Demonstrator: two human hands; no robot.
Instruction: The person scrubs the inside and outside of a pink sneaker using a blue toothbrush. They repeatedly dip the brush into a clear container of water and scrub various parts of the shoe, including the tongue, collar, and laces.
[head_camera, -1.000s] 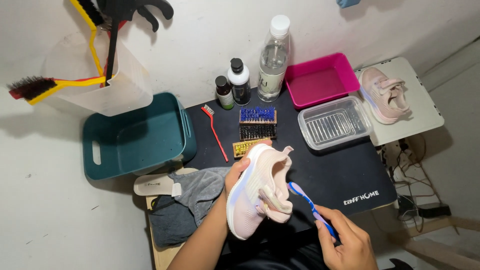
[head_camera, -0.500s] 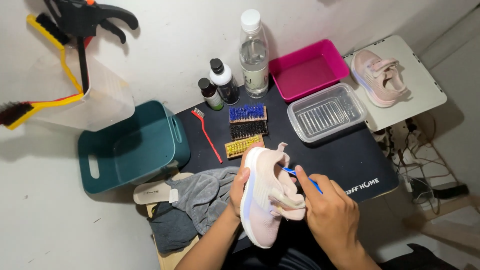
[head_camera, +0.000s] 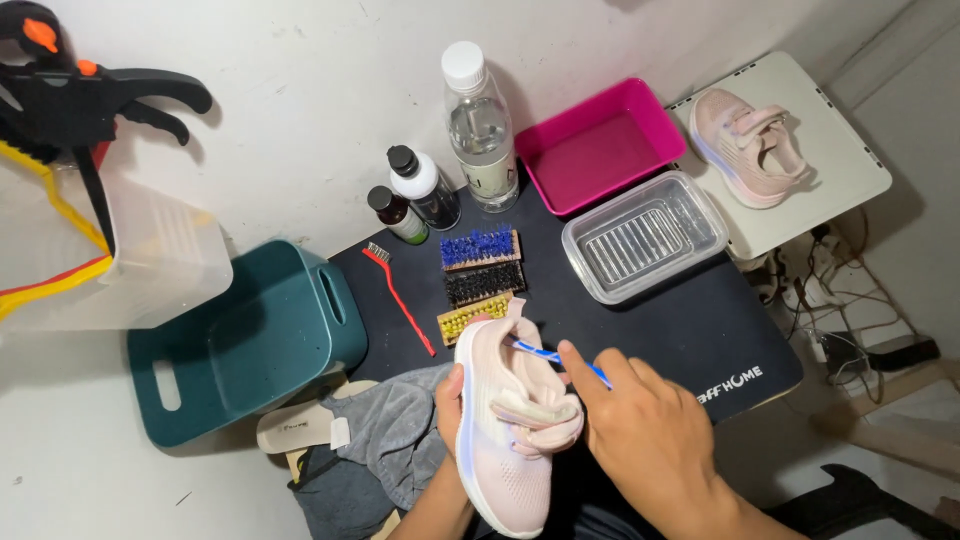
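Note:
My left hand (head_camera: 452, 408) grips a pale pink sneaker (head_camera: 500, 440) from its left side, sole edge toward me, over the front of the black mat (head_camera: 690, 330). My right hand (head_camera: 650, 440) holds a blue toothbrush (head_camera: 548, 354) whose head is at the shoe's opening, by the raised tongue and strap. The second pink sneaker (head_camera: 750, 145) lies on a white board (head_camera: 850, 170) at the far right.
Three block brushes (head_camera: 482, 270), a red thin brush (head_camera: 398, 298), two small bottles (head_camera: 412, 198), a water bottle (head_camera: 480, 125), a pink tray (head_camera: 600, 145) and a clear tray (head_camera: 645, 235) sit on the mat. A teal basket (head_camera: 250, 340), grey cloth (head_camera: 395, 440) and insole (head_camera: 295, 430) lie left. Cables trail right.
My right hand has brought the toothbrush from the shoe's right side up to its opening. The view has shifted, so everything sits more to the right and lower.

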